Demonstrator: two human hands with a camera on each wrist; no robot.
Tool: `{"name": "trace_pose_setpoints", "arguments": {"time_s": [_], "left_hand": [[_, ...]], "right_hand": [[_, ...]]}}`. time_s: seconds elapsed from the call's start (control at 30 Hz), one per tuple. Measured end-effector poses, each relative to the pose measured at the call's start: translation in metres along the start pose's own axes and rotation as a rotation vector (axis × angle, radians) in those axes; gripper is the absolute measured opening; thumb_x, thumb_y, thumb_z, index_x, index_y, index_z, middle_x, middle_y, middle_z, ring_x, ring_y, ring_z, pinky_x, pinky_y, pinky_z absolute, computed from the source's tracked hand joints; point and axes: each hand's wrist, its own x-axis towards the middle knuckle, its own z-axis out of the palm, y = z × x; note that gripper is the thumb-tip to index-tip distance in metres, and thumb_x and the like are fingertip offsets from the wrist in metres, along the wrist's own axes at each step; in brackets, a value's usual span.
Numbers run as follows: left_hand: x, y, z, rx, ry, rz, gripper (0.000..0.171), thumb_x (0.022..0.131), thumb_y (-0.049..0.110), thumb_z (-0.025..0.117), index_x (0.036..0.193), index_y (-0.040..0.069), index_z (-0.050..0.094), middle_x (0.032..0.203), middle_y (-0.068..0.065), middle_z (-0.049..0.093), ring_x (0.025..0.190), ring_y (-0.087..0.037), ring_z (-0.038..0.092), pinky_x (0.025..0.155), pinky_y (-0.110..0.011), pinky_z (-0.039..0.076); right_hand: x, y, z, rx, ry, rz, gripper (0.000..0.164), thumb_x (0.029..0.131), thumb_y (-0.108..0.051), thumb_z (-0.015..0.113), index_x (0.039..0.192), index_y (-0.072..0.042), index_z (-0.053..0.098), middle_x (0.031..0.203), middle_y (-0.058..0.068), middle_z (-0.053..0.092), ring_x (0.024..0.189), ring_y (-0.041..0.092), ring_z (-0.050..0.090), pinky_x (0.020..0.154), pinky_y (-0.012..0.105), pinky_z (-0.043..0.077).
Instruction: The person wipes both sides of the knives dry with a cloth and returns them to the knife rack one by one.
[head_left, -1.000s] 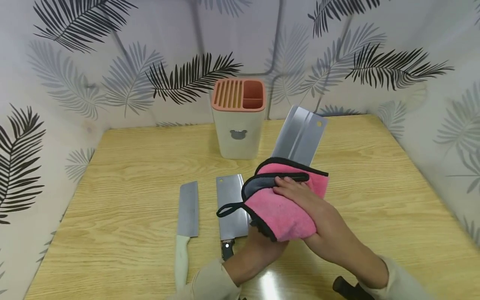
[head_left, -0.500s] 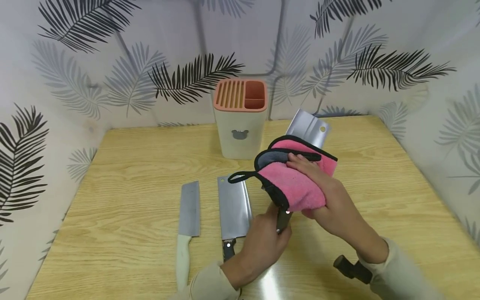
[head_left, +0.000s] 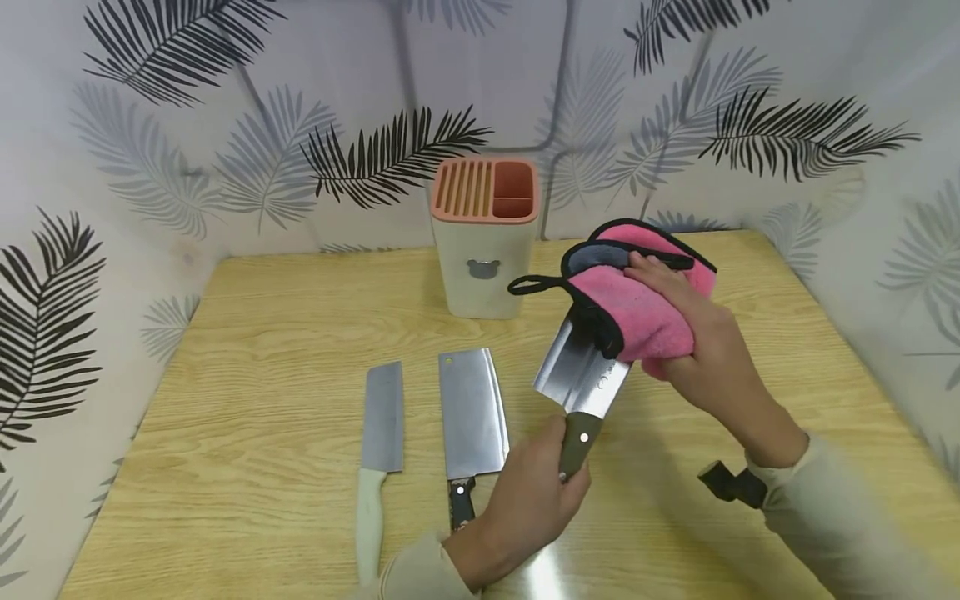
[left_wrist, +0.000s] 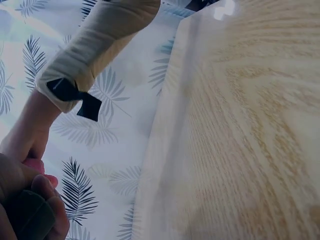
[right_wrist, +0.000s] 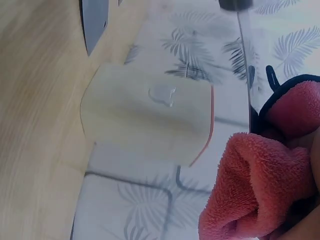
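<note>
My left hand (head_left: 531,492) grips the dark handle (head_left: 580,442) of a cleaver (head_left: 582,375), whose blade slants up and away to the right. My right hand (head_left: 697,333) holds a folded pink cloth (head_left: 637,308) with black edging and a grey side around the far part of that blade, hiding its tip. In the right wrist view the cloth (right_wrist: 260,185) bunches against the blade, which appears nearly edge-on. The left wrist view shows the fingers (left_wrist: 57,215) curled round the handle end (left_wrist: 30,215).
Left of the hands lie a second cleaver (head_left: 472,412) with a black handle and a knife (head_left: 382,417) with a pale handle. A white knife block (head_left: 483,267) with an orange slotted top stands at the back of the wooden table (head_left: 285,333). Leaf-patterned fabric (head_left: 225,167) hangs behind.
The cloth and my right hand have slid away from me along the blade, up and to the right. The blade near the handle is now uncovered, and its far end is covered.
</note>
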Motion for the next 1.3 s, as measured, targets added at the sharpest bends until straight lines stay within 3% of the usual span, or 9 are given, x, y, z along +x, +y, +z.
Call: {"name": "trace_pose_setpoints", "arguments": {"time_s": [0.1,0.17,0.27,0.47,0.57,0.87,1.03,1.17,1.3], "left_hand": [[0.0,0.002,0.001,0.01,-0.001,0.002,0.013,0.08,0.007,0.058,0.088,0.007,0.048,0.058,0.011,0.035,0.045,0.003,0.035,0.037,-0.01,0.027],[0.0,0.002,0.003,-0.001,-0.004,-0.01,0.012,0.079,0.009,0.058,0.085,0.009,0.047,0.058,0.012,0.036,0.046,0.003,0.036,0.038,-0.011,0.028],[0.0,0.004,0.004,-0.057,-0.027,-0.054,0.011,0.079,0.012,0.057,0.08,0.013,0.046,0.056,0.012,0.038,0.044,0.005,0.036,0.037,-0.013,0.029],[0.003,0.005,0.002,-0.241,-0.077,-0.165,0.025,0.081,0.016,0.057,0.101,0.009,0.043,0.066,0.005,0.055,0.038,0.008,0.043,0.039,-0.015,0.039],[0.005,0.004,-0.001,-0.321,-0.09,-0.199,0.028,0.083,0.018,0.058,0.104,0.011,0.041,0.073,0.0,0.058,0.037,0.005,0.047,0.039,-0.018,0.044],[0.009,-0.004,-0.004,-0.554,-0.093,-0.277,0.027,0.081,0.023,0.068,0.101,0.01,0.055,0.082,-0.007,0.068,0.041,-0.005,0.056,0.041,-0.028,0.05],[0.012,-0.01,-0.002,-0.564,-0.04,-0.291,0.022,0.082,0.023,0.068,0.099,0.009,0.065,0.077,-0.01,0.069,0.051,-0.004,0.058,0.049,-0.022,0.051],[0.014,-0.016,-0.001,-0.54,-0.027,-0.329,0.024,0.082,0.031,0.069,0.096,0.011,0.07,0.075,-0.012,0.068,0.053,-0.01,0.062,0.049,-0.022,0.05],[0.015,-0.023,0.002,-0.536,-0.034,-0.366,0.026,0.081,0.036,0.069,0.088,0.011,0.074,0.07,-0.009,0.069,0.05,-0.009,0.061,0.047,-0.024,0.05]], "right_hand": [[0.007,0.01,-0.008,-0.039,0.065,0.036,0.077,0.067,0.016,0.053,0.133,-0.023,0.053,0.137,0.002,0.054,0.13,0.012,0.048,0.107,0.016,0.033],[0.012,0.017,-0.013,-0.085,0.128,0.068,0.067,0.075,0.008,0.052,0.132,-0.026,0.054,0.133,0.002,0.058,0.123,0.023,0.055,0.104,0.029,0.042],[0.02,0.027,-0.021,-0.151,0.243,0.103,0.051,0.083,-0.005,0.053,0.128,-0.028,0.058,0.124,0.004,0.064,0.111,0.029,0.062,0.095,0.033,0.047],[0.025,0.037,-0.038,-0.178,0.423,0.137,0.035,0.088,-0.022,0.053,0.122,-0.03,0.063,0.118,0.003,0.067,0.106,-0.001,0.061,0.088,0.003,0.037],[0.025,0.036,-0.042,-0.161,0.469,0.122,0.032,0.09,-0.027,0.052,0.12,-0.028,0.065,0.115,0.005,0.068,0.104,-0.011,0.058,0.087,0.002,0.036],[0.017,0.04,-0.044,-0.121,0.475,0.149,0.034,0.087,-0.021,0.051,0.117,-0.026,0.066,0.116,0.004,0.068,0.102,-0.017,0.054,0.088,0.004,0.037],[0.01,0.041,-0.042,-0.101,0.481,0.158,0.032,0.087,-0.018,0.052,0.114,-0.02,0.068,0.11,0.013,0.069,0.095,-0.022,0.052,0.084,0.003,0.038],[0.002,0.041,-0.04,-0.087,0.484,0.173,0.031,0.086,-0.012,0.049,0.109,-0.01,0.069,0.103,-0.01,0.07,0.091,-0.021,0.052,0.082,0.003,0.037],[-0.008,0.038,-0.035,-0.057,0.471,0.174,0.03,0.085,-0.007,0.048,0.107,-0.006,0.069,0.097,-0.035,0.057,0.092,-0.018,0.053,0.083,0.005,0.037]]}}
